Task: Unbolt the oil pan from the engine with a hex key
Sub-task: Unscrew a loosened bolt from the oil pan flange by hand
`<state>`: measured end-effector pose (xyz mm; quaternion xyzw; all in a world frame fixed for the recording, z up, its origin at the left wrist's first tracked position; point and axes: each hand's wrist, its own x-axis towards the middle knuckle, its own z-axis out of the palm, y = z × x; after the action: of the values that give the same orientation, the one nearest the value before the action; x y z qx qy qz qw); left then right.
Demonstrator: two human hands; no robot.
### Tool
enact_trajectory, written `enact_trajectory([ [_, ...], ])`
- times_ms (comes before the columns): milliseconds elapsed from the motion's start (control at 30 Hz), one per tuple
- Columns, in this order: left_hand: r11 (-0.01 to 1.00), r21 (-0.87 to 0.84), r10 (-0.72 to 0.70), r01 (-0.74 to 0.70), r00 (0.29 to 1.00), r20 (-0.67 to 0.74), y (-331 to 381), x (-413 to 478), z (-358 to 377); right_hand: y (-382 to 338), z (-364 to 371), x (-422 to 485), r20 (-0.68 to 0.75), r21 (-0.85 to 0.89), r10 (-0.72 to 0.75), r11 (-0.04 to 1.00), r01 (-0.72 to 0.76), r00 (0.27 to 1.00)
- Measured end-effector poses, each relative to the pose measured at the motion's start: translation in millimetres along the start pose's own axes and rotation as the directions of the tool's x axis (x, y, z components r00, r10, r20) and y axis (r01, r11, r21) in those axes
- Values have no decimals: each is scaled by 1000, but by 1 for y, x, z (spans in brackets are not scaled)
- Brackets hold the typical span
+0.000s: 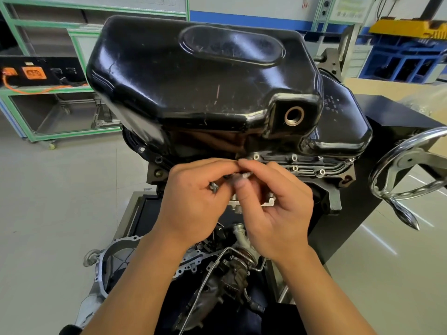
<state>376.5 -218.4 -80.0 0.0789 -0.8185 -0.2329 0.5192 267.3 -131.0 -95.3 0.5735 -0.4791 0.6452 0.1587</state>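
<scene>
head view, sole entry.

item 1: oil pan (205,76). black, glossy and scratched. it sat upturned on top of the engine (154,175) and filled the upper middle of the frame. its flange lay flat on the block with no gap seen. the drain hole (294,116) at the near-right corner was open, with no plug in it.

item 2: flange bolts (322,172). several bright rings showed along the near-right edge of the flange. whether each was a seated bolt or a bare hole was too small to tell.

item 3: hex key (243,175). a slim metal piece, judged to be the key, was held between both hands just below the flange's near edge. fingers hid most of it, and its tip was not seen in any bolt.

item 4: left hand (193,201). fingers were curled and the grip was closed round one end of the metal piece. a bit of metal showed under the knuckles.

item 5: right hand (273,209). thumb and forefinger pinched the other end, the remaining fingers loosely bent.

item 6: handwheel (408,165). chrome, at the right, well apart from both hands.

status: judged unfinished. the pan remained seated on the engine and the key was not engaged. what appeared left was to seat the key in each remaining bolt, back the bolts out, then lift the pan clear.
</scene>
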Motion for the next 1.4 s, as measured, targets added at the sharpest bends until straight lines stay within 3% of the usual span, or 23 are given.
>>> enact_trajectory([
  [233,997,42,-53,57,993,-106,3,-2,8,0,0,2,-121,12,34,999,-33,992],
  [367,996,27,-81,85,989,-123,6,-2,7,-1,2,2,-94,20,-6,1000,8,996],
  [600,1000,21,-15,15,1000,-8,5,0,-3,0,4,2,-35,4,12,1000,-12,999],
  [900,1000,16,-17,16,999,27,2,0,-2,-3,7,2,-23,21,13,1000,-12,1000],
  [1267,996,44,-69,74,993,-99,4,-5,7,-8,10,1,-158,18,69,998,-67,985],
  [1400,998,27,-61,64,994,-90,4,-5,7,-7,7,2,-170,7,20,1000,-19,985],
])
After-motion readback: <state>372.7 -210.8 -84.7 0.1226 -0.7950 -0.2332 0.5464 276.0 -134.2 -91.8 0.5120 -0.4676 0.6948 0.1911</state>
